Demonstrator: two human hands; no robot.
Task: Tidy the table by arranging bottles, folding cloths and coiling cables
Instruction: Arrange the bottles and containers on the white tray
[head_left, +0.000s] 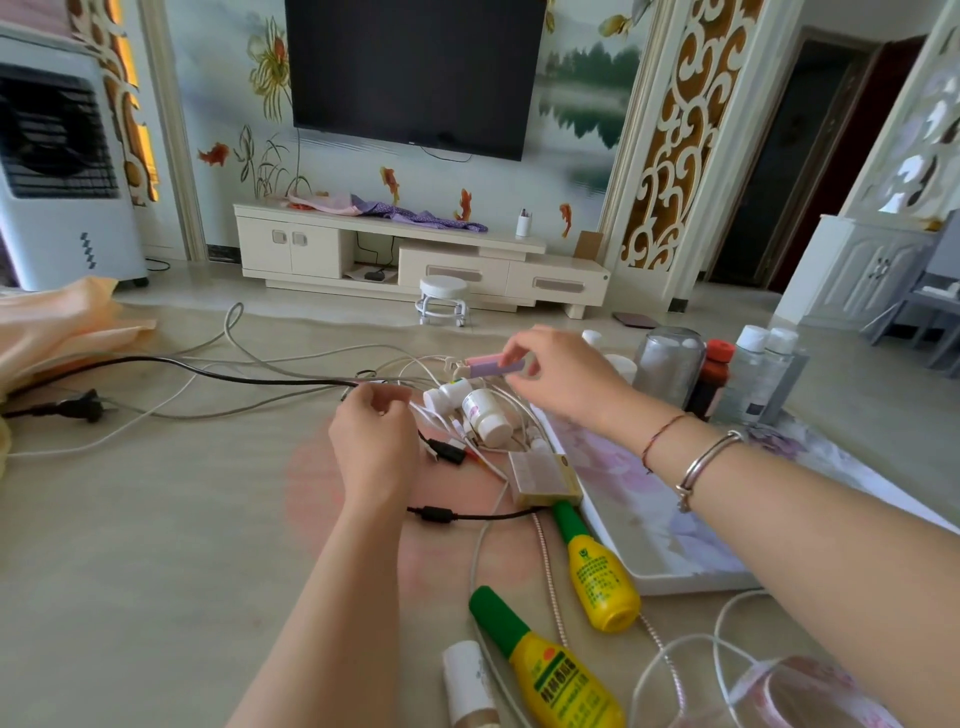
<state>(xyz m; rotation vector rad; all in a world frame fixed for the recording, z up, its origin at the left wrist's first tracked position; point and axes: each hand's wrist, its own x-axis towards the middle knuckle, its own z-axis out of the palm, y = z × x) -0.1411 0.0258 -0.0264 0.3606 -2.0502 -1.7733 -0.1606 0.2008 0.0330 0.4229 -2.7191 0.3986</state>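
Tidying barely begun: most bottles still lie flat and the cables remain tangled.

The right hand (556, 371) pinches a small pink-and-lilac rectangular box (491, 365) between thumb and fingertips, lifted just above the knot of thin white cables (441, 364). The left hand (376, 441) has its fingers curled at the end of a long black power cable (208, 371); whether it actually grips the cable I cannot tell. Between and just below the two hands lie two small white plastic pill bottles (485, 415) on their sides. Nearer the person than both hands lie two yellow squeeze bottles with green caps (597, 571), also flat. Just beyond the right wrist, a cluster of upright clear and dark bottles (727, 379) looks already arranged. The peach-coloured cloth (57, 327), well apart to the left of the left hand, is still crumpled.
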